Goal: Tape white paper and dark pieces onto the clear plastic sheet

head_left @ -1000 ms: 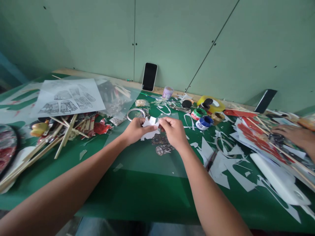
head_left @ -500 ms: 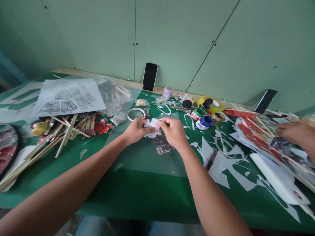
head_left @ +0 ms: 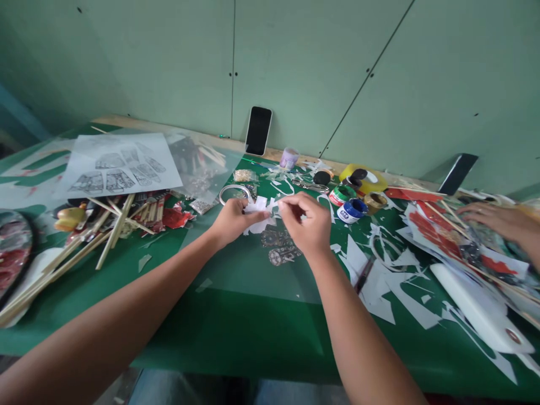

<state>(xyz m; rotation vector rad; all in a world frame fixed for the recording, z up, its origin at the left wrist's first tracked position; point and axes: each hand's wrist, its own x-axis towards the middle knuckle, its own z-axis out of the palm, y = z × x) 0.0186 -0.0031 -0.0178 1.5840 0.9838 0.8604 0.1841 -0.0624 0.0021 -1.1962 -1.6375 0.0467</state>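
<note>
My left hand (head_left: 232,225) is closed on a small white paper piece (head_left: 258,211) with notched edges, its thumb lying across the front. Just right of the paper, my right hand (head_left: 307,222) is in a pinch, slightly apart from the left; a pale sliver shows at its fingertips, too small to name. Below the hands, dark patterned cutouts (head_left: 282,256) lie on a clear plastic sheet (head_left: 248,284). Behind my left hand is a silver ring of wire or tape (head_left: 223,194), partly covered by the hand.
Paint jars (head_left: 351,211) stand right of my hands. Paper scraps (head_left: 375,298), a craft knife (head_left: 363,275) and a white glue gun (head_left: 476,306) lie further right. Wooden sticks (head_left: 113,230) and a printed sheet (head_left: 126,163) are left. Another person's hand (head_left: 493,219) reaches in at the right.
My right hand has moved right, away from the paper, and its fingers have turned upward. My left hand keeps the paper. The other person's hand has shifted left and spread out.
</note>
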